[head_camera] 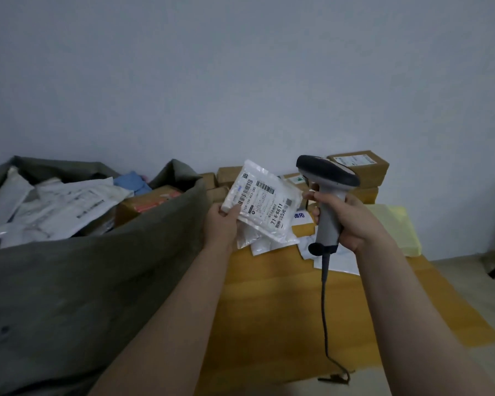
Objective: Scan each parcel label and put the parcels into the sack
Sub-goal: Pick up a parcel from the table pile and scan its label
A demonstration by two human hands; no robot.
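Our left hand [222,224] pinches a flat, crinkly plastic parcel [265,207]; our right hand [352,221] grasps the grey scanner [327,178] with curled fingers [316,197]. A coarse green sack [97,281] stands at the left, with cardboard boxes [360,164] behind.

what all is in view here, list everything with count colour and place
sack: one, grey-green, left, open
parcels in sack: several, mostly white, one brown box
labelled parcel: one, white, held up at centre
scanner: one, grey with dark head, corded, right of parcel
cardboard boxes: several, brown, stacked at the wall
flat mailers: a few, white, on the surface below the hands
yellow bag: one, right of surface
surface: one, brown, centre
left hand: grips the labelled parcel
right hand: grips the scanner
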